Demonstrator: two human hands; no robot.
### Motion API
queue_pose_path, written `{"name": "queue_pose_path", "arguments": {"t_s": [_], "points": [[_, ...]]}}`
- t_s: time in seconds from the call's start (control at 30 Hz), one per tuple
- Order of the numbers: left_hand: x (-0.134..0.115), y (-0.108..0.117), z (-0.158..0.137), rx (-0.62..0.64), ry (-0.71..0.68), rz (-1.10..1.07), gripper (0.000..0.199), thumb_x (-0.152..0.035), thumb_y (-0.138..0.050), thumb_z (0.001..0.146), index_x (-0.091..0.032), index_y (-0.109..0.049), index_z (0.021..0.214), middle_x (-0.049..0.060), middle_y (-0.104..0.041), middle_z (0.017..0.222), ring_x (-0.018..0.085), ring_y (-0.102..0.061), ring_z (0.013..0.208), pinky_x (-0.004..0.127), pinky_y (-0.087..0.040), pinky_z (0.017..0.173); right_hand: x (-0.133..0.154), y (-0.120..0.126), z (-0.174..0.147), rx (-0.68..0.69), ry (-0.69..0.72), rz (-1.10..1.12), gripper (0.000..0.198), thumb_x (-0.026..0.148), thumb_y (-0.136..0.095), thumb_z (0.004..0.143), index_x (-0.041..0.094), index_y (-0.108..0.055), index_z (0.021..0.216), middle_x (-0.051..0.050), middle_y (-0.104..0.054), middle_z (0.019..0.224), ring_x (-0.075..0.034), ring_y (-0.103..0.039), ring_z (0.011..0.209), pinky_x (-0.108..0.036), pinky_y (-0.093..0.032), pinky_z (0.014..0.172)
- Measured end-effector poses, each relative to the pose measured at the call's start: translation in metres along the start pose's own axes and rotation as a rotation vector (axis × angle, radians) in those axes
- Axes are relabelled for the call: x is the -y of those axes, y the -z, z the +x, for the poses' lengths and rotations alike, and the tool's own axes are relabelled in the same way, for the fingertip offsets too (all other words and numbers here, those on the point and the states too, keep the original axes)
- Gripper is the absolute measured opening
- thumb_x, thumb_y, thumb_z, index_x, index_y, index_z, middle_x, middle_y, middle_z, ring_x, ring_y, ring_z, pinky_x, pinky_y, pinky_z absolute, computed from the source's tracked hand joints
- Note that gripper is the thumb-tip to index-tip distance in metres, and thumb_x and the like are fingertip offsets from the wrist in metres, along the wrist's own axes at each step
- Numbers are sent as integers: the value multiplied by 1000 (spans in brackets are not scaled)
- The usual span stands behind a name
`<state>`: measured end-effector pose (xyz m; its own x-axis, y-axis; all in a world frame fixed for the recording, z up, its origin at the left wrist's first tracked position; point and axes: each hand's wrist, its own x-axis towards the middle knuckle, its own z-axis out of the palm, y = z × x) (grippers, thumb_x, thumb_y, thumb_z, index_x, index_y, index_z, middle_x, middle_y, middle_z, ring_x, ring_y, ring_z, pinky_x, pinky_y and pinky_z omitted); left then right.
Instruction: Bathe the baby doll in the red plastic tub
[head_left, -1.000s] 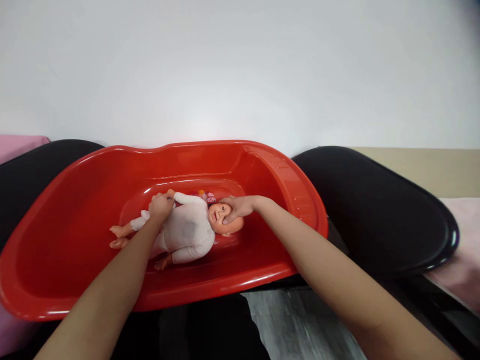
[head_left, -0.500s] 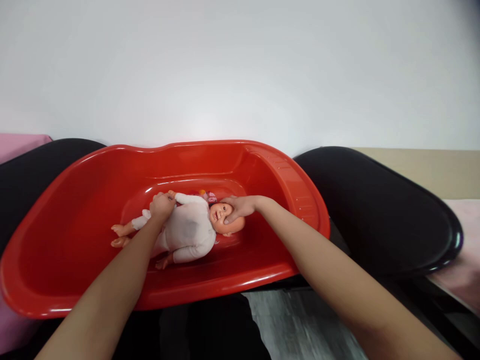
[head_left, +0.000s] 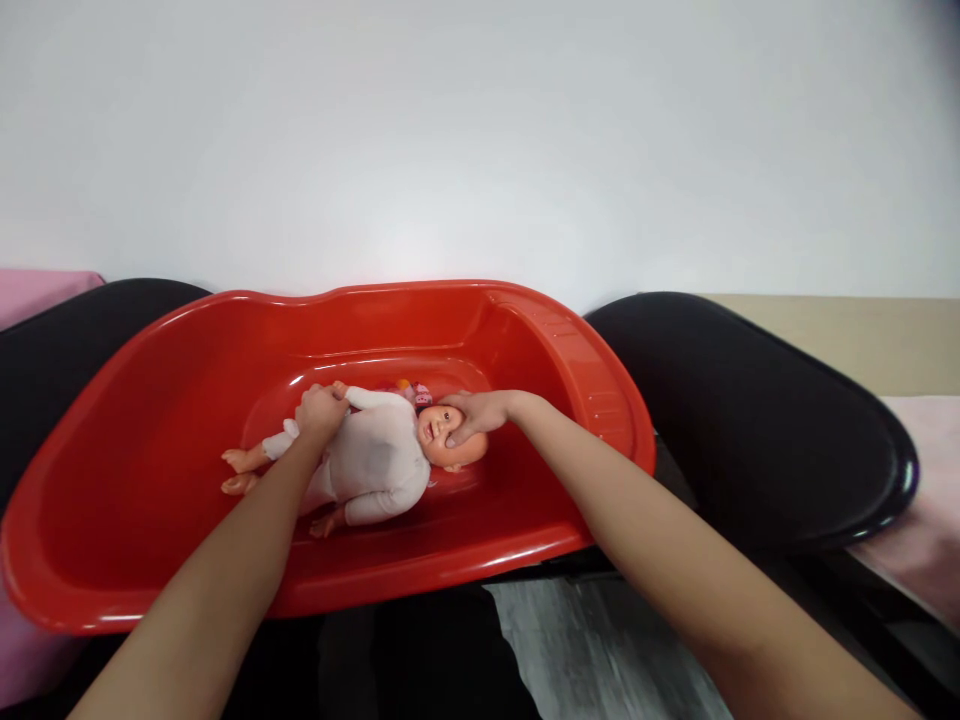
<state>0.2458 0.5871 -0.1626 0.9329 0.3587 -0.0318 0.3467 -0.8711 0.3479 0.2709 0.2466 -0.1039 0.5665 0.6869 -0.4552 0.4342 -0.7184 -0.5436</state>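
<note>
Two bare forearms reach forward from the near edge, and we follow them into the red tub (head_left: 112, 560). Our left hand (head_left: 321, 412) is curled shut around the doll's (head_left: 375, 462) upper arm, knuckles up. Our right hand (head_left: 480, 413) lies cupped over the doll's head (head_left: 448, 436), fingers (head_left: 459, 434) bent round the crown. The doll rests on the tub floor in a white suit, long axis running left to right, feet left, head right, face toward us. Behind the tub stands a white wall (head_left: 480, 140).
</note>
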Motion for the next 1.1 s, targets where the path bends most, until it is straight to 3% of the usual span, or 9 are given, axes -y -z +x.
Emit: {"name": "queue_pose_path", "arguments": {"t_s": [0.27,0.47,0.7,0.87,0.97,1.1], "points": [[1,0,-1,42,14,24,36,-40,-61,99,-22,-83,122,17,-76,137,39,-72,123,49,-55,100,4,1,-3,-3,6,-3,106,73,-89,73,24,-58,162,-15,-59,166,-43,-59,149,-54,-50,125],[1,2,-3,66,14,32,45,-43,-49,105,-20,-85,122,21,-77,134,44,-71,125,54,-56,101,7,2,-7,-3,-21,40,110,74,-91,71,25,-56,163,-15,-60,164,-43,-63,145,-55,-53,122],[-3,4,-8,50,19,54,45,-32,-47,105,-21,-82,131,22,-70,143,44,-66,134,56,-55,105,6,2,-6,3,-15,105,113,70,-95,67,20,-57,162,-16,-64,159,-42,-64,143,-53,-53,122],[-7,14,-16,51,94,43,56,-45,-44,109,-14,-74,143,27,-64,150,49,-60,143,66,-51,111,3,2,-4,13,29,119,105,70,-93,70,20,-60,157,-15,-69,153,-40,-68,137,-51,-56,117],[1,11,-13,34,116,5,56,-48,-44,108,-14,-71,144,26,-66,149,48,-64,138,63,-54,108,5,2,-6,12,24,108,105,70,-93,70,21,-61,157,-15,-68,155,-41,-68,138,-52,-57,116],[18,2,-3,-56,145,-125,45,-54,-52,105,-21,-74,128,19,-76,136,43,-74,120,52,-58,94,11,4,-11,-3,5,97,107,70,-94,70,24,-60,160,-15,-64,161,-42,-65,143,-52,-56,119]]}}
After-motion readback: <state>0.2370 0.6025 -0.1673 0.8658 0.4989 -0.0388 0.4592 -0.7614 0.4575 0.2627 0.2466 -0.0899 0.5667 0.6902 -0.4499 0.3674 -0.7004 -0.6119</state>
